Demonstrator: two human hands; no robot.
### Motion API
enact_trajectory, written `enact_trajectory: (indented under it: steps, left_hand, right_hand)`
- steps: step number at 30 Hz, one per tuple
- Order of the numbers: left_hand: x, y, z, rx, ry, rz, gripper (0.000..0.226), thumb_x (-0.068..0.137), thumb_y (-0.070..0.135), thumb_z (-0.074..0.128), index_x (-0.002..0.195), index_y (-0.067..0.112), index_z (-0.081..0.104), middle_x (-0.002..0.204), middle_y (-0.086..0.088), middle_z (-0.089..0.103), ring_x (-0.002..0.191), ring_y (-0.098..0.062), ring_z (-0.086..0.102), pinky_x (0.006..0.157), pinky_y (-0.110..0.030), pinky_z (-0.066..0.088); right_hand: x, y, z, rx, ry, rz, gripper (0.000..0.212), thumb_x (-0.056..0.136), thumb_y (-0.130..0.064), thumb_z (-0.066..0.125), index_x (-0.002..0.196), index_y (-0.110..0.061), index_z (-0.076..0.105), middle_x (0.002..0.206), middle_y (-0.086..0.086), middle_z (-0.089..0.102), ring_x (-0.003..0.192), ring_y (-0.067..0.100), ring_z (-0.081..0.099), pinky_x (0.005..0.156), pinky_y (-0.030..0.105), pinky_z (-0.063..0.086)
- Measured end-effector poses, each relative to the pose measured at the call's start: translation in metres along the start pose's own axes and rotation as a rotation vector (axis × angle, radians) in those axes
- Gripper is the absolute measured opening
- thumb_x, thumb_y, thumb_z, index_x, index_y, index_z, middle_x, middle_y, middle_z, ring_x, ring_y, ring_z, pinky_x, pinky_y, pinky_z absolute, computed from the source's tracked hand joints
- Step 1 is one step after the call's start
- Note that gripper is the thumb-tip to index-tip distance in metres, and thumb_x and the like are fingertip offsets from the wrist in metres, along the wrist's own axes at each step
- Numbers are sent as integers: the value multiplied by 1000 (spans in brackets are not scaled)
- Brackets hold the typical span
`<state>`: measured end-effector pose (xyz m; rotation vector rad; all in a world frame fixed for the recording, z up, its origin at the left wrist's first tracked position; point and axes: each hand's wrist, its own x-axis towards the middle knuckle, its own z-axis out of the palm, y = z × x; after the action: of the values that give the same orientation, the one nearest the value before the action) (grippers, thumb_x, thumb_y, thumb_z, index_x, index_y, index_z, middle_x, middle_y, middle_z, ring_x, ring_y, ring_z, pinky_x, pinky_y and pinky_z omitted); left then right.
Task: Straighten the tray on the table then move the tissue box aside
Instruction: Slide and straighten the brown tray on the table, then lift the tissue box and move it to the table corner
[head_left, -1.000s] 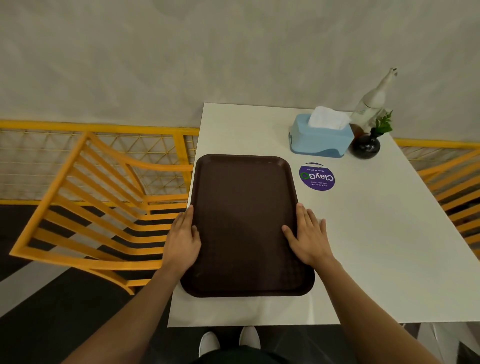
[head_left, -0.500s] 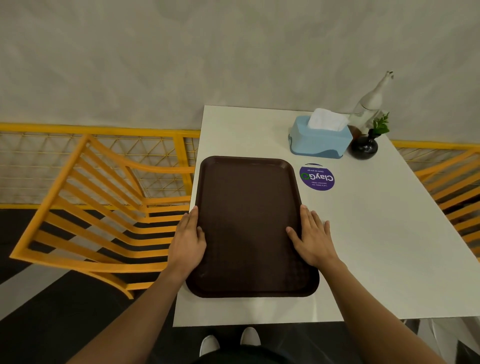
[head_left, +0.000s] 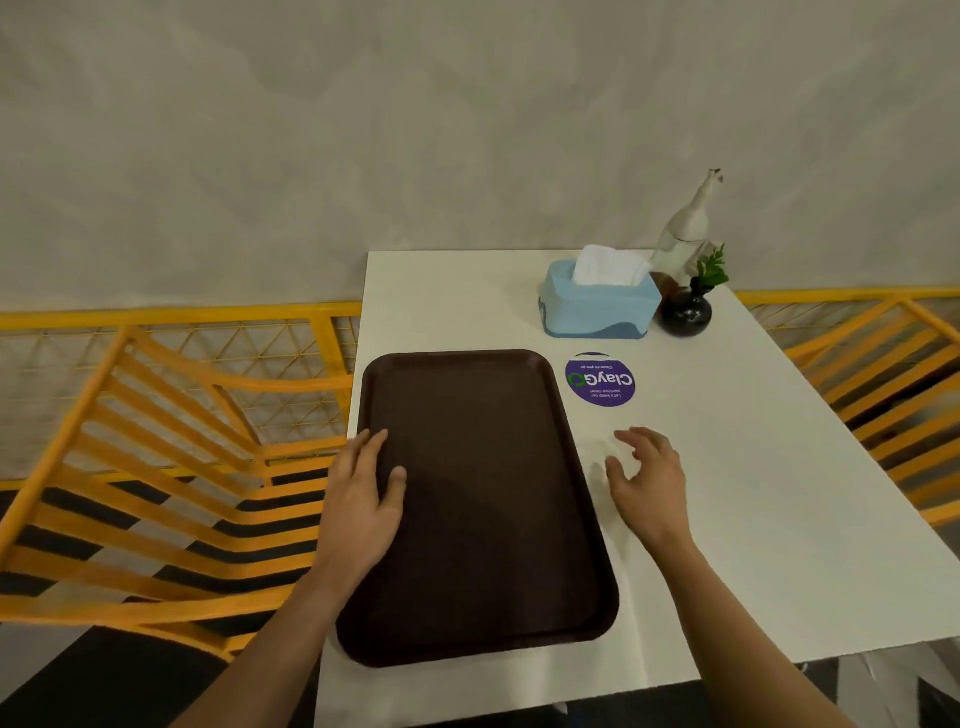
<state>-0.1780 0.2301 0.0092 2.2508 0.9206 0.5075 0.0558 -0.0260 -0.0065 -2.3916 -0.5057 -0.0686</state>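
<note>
tray (head_left: 483, 499) along table's (head_left: 753, 519) left edge, hands (head_left: 363, 499) apart

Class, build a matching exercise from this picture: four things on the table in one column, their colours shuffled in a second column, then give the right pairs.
Things:
1. tray
2. tissue box
3. round sticker
4. small vase

Colours:
A. purple
B. black
C. dark brown
D. light blue

Pairs: 1-C, 2-D, 3-A, 4-B

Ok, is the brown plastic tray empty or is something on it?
Empty apart from a hand: the brown plastic tray shows only bare dark surface, with the left hand resting on its left edge. The right hand is off it.
</note>
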Motion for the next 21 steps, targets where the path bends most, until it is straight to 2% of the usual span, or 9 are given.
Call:
enact_trajectory:
  steps: [3,6,9,11,15,19,21]
  left_hand:
    - [29,34,14,-20,-12,87,50,98,32,54,146,23,45,152,1,38,142,-19,33,115,-40,33]
    - [63,72,38,-40,-63,143,50,96,29,57,144,26,45,147,3,43,137,-17,38,108,-36,37]
    - [99,111,67,-67,-82,156,51,95,28,58,144,24,46,145,2,46,134,-18,42,107,-33,36]
    - [122,136,88,-96,-75,149,51,94,28,59,143,23,48,142,-1,49,130,-17,46,104,-27,35]
    - [163,178,132,-162,-49,104,54,92,26,63,144,20,47,137,-2,53,103,1,46,93,-19,33]
    - [197,205,175,-211,-37,37,68,89,30,69,149,18,39,143,-6,48,128,-17,48,97,-23,35]
    - [209,215,193,-240,-35,23,76,86,34,74,150,21,35,145,-4,46,124,-11,46,94,-23,36]
  right_hand:
    - [23,11,-14,50,0,40,29,88,-12,71,116,-21,69,129,2,58,92,11,61,76,16,48]
    - [58,24,-27,60,-25,36,29,87,-3,68,111,-18,72,123,2,60,87,8,61,69,6,42]
    - [104,32,-41,58,-22,33,28,87,0,67,110,-16,73,123,4,60,87,11,61,74,13,46]
    - [137,35,-47,58,-20,44,26,89,-3,68,111,-16,72,124,5,61,89,12,62,77,19,48]
    - [201,43,-48,113,-19,53,29,93,-14,67,122,-15,67,128,5,62,99,16,65,79,21,45]
    - [251,52,-34,236,-88,14,51,92,-27,68,139,-19,51,139,2,55,117,17,57,82,22,44]
    - [270,58,-24,274,-128,-5,63,90,-35,71,145,-23,42,143,-1,51,125,17,53,92,29,48]
